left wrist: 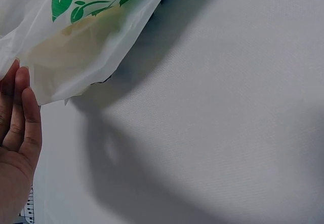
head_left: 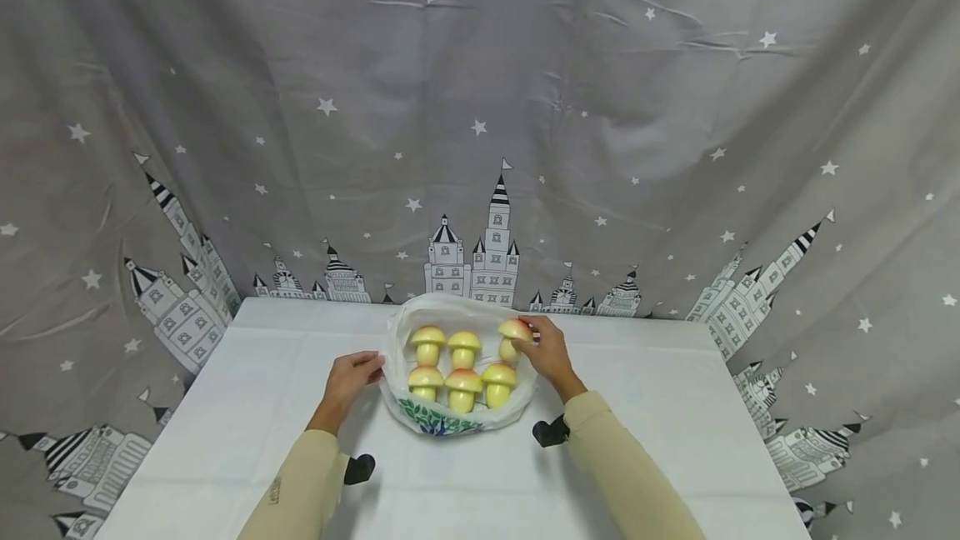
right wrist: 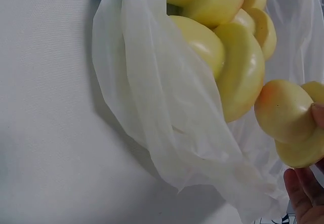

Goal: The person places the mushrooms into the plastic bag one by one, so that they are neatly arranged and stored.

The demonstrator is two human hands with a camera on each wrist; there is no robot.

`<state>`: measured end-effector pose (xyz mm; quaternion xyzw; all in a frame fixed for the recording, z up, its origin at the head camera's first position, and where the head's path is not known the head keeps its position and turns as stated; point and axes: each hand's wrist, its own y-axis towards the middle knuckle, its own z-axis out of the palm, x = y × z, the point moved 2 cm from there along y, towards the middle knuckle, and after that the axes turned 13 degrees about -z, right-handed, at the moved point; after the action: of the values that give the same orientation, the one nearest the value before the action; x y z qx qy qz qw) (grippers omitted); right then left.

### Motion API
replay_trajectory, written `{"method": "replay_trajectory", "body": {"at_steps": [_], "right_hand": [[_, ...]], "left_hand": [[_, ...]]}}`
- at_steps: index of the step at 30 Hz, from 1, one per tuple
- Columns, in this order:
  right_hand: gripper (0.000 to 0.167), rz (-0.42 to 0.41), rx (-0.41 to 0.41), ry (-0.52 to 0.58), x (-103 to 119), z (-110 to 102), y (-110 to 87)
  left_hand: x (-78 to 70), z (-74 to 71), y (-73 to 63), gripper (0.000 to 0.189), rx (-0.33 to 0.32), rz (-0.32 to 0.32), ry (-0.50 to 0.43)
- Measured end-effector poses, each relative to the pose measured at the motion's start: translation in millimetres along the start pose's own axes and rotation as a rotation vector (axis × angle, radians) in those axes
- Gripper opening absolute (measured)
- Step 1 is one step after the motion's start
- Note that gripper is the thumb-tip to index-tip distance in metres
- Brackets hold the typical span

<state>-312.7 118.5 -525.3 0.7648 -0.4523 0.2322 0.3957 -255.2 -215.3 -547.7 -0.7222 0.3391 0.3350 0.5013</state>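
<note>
A white plastic bag (head_left: 517,417) with a green leaf print lies with its mouth spread on the table. Inside stand several yellow toy mushrooms (head_left: 462,382) with reddish-tinged caps, in two rows. My left hand (head_left: 354,375) holds the bag's left rim; in the left wrist view its fingers (left wrist: 31,117) lie nearly straight against the plastic, and the thumb is hidden. At the bag's back right, my right hand (head_left: 551,348) grips one mushroom (right wrist: 283,110) by its cap, with the thumb on it. That mushroom sits at the right end of the back row.
A white cloth covers the table (head_left: 660,407). Close behind it hangs a grey curtain (head_left: 480,65) printed with stars and castles, which also runs down both sides. Black heart-shaped pieces (head_left: 359,469) show beside the wrists.
</note>
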Motion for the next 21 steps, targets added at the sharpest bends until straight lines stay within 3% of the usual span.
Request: {"method": "replay_trajectory", "body": {"at_steps": [11,21], "right_hand": [[0.044,0.126,-0.004,0.035,-9.1,15.1,3.2],[0.045,0.157,0.019,-0.022,-11.8,24.0,2.9]], "left_hand": [[1.9,0.3,4.9,0.037,-0.02,-0.019,-0.006],[6.0,-2.1,7.0,0.038,-0.014,0.021,-0.044]]}}
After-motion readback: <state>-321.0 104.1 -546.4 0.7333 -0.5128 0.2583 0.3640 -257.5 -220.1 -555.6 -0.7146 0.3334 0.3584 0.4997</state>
